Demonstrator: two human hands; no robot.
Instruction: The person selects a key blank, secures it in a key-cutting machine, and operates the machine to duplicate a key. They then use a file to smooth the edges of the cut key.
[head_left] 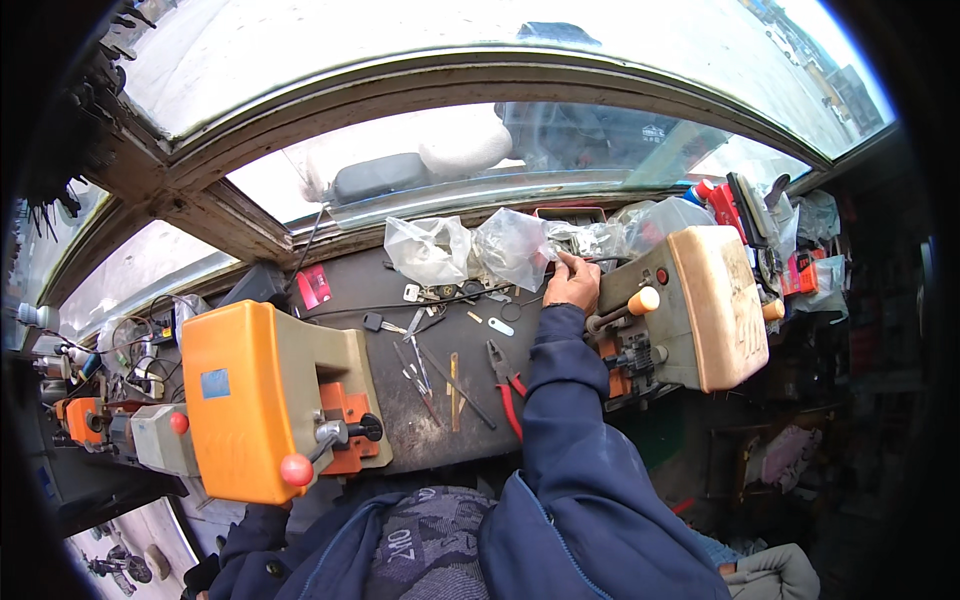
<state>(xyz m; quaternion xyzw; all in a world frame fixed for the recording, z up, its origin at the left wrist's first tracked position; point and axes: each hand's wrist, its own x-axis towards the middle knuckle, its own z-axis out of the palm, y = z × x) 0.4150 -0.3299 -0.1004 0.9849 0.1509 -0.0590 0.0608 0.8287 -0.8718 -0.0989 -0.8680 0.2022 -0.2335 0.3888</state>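
My right hand (572,284) reaches to the back of the bench, its fingers closed at the edge of a clear plastic bag (512,246). It is beside a key cutting machine with a cream cover (722,308). A second clear bag (428,248) stands to the left of the first, with keys (430,294) scattered in front of both. My left hand (289,507) is almost wholly hidden below an orange-covered key cutting machine (238,402); its fingers do not show. Red-handled pliers (507,388) lie near my right forearm.
Thin files (458,385), a yellow strip (454,390) and a black-headed key (374,322) lie on the dark bench mat (400,455). A black cable (385,305) crosses it. Packets and tools (790,245) crowd the right back corner. A window frame (480,192) bounds the far side.
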